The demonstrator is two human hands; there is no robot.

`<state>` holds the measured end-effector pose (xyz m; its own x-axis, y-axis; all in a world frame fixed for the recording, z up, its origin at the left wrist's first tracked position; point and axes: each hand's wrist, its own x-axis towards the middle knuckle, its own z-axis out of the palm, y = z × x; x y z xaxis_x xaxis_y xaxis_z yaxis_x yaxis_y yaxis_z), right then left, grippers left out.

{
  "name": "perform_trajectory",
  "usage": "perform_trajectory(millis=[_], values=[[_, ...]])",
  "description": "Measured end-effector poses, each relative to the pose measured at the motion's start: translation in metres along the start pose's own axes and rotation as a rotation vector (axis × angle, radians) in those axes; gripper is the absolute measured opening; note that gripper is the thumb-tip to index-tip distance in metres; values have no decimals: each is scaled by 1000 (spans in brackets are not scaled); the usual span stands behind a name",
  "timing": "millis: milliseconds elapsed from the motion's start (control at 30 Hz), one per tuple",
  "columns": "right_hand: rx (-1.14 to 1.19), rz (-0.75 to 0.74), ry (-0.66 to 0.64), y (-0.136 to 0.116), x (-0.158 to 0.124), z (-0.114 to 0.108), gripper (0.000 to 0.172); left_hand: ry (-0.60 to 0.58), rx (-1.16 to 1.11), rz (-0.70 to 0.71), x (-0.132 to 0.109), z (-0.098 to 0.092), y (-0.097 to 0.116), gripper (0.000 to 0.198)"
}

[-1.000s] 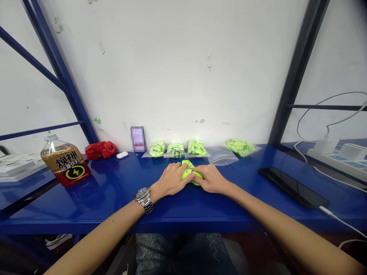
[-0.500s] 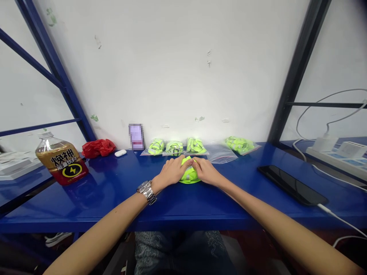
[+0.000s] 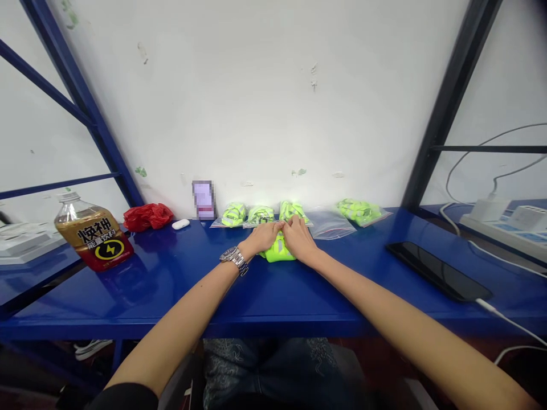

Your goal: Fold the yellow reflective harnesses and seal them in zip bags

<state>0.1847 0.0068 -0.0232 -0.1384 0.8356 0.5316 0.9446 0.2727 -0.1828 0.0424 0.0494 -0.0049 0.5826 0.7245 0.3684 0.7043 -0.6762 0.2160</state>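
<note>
A folded fluorescent yellow-green reflective vest (image 3: 280, 250) with grey strips lies on the blue table in front of me. My left hand (image 3: 264, 237), with a metal watch on the wrist, is closed on its far left part. Opposite it, my right hand (image 3: 299, 239) grips the far right part with curled fingers. The two thumbs meet at the vest's far edge, and my hands hide its sides. Just beyond them, similar vests in clear bags lie in a row: a left one (image 3: 233, 214), a middle one (image 3: 260, 215) and a right one (image 3: 293, 210).
A flat clear zip bag (image 3: 332, 225) and another bagged vest (image 3: 359, 212) lie along the wall. At left stand a drink bottle (image 3: 92, 233), a red plastic bag (image 3: 148, 217), a white case (image 3: 180, 224) and an upright phone (image 3: 204, 200). A black phone (image 3: 438, 270) charges at right.
Both hands have moved slightly away from me to the vest's far edge, leaving more of its near part uncovered. The vest looks more folded and blockier. The view has shifted a little.
</note>
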Motion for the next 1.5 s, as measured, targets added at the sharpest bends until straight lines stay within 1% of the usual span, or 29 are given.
perform_trajectory(millis=[100,200,233,267,333,367,400,467,533,600,667,767,833,933,1100,1233,1400,1433,1500], values=[[71,-49,7,3,-4,1,36,-30,23,6,4,2,-6,44],[164,-129,-3,5,-12,-2,44,-54,51,21,8,4,-12,29],[179,-173,-35,6,-14,-3,50,-60,56,25,10,4,-14,25],[178,-217,-79,7,-16,-4,59,-63,60,27,11,4,-15,21],[150,-290,-154,9,-17,-4,82,-57,57,26,14,5,-17,17],[131,-316,-169,10,-16,-3,90,-47,51,23,14,5,-17,16],[111,-337,-172,11,-14,-2,94,-34,42,20,14,6,-16,16],[73,-378,-163,13,-10,1,91,5,16,3,12,7,-15,22],[47,-430,-151,14,-5,3,86,49,-20,-26,6,8,-12,35],[46,-477,-141,14,-1,4,82,87,-60,-57,-4,10,-9,46],[65,-499,-134,13,0,4,76,116,-96,-67,-15,11,-7,51],[123,-446,-132,12,0,2,65,134,-187,-11,-28,9,-2,46],[187,-386,-128,12,-1,0,59,130,-263,21,-32,5,1,43],[274,-302,-113,13,-3,-4,54,167,-357,-10,-31,-3,4,46],[396,-153,-33,10,-6,-9,55,329,-597,-69,-24,-12,6,45],[504,-74,39,2,-6,-9,51,534,-899,-222,-18,-9,10,41],[674,-47,90,-9,-6,-12,43,771,-1199,-413,-10,-4,28,31],[709,-37,105,-10,-6,-14,43,805,-1267,-445,-8,-3,31,31],[791,-22,135,-11,-6,-15,42,800,-1367,-445,-3,-4,37,32]])
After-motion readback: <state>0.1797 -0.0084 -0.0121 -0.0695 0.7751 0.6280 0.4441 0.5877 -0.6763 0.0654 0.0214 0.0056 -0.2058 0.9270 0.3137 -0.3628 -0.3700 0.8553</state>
